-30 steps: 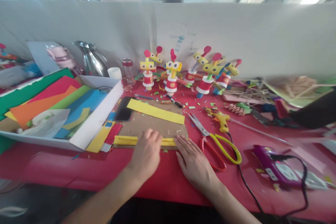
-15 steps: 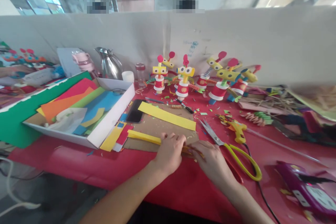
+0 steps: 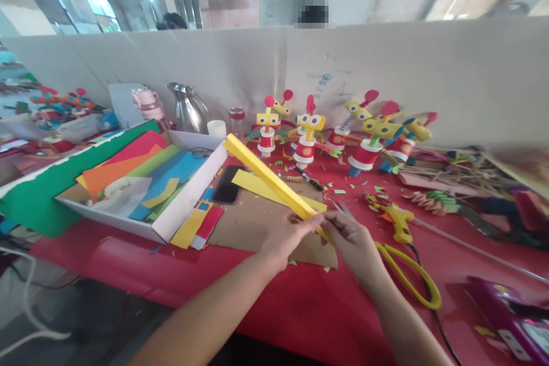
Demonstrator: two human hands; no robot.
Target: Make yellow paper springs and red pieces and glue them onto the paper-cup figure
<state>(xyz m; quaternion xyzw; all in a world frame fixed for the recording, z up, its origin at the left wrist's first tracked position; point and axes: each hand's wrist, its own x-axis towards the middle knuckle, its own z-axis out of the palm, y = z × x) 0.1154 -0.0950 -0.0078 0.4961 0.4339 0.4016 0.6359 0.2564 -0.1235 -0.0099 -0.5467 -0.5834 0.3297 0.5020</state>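
Observation:
A long folded yellow paper strip (image 3: 261, 174) slants up and to the left above a brown cardboard sheet (image 3: 257, 223). My left hand (image 3: 285, 237) pinches its near end. My right hand (image 3: 354, 246) pinches the same end from the right. A second yellow strip (image 3: 251, 183) lies flat on the cardboard under it. A black phone (image 3: 227, 191) rests at the cardboard's left edge.
A white box (image 3: 189, 194) of coloured paper sheets stands at left. Scissors with yellow and red handles (image 3: 412, 274) and a yellow glue gun (image 3: 397, 220) lie at right. Several paper-cup robot figures (image 3: 306, 137) line the back wall. A purple power strip (image 3: 508, 314) sits at far right.
Both hands pressed the folded yellow strip flat on the cardboard, then pinched its right end and lifted it, so its far end now points up and left.

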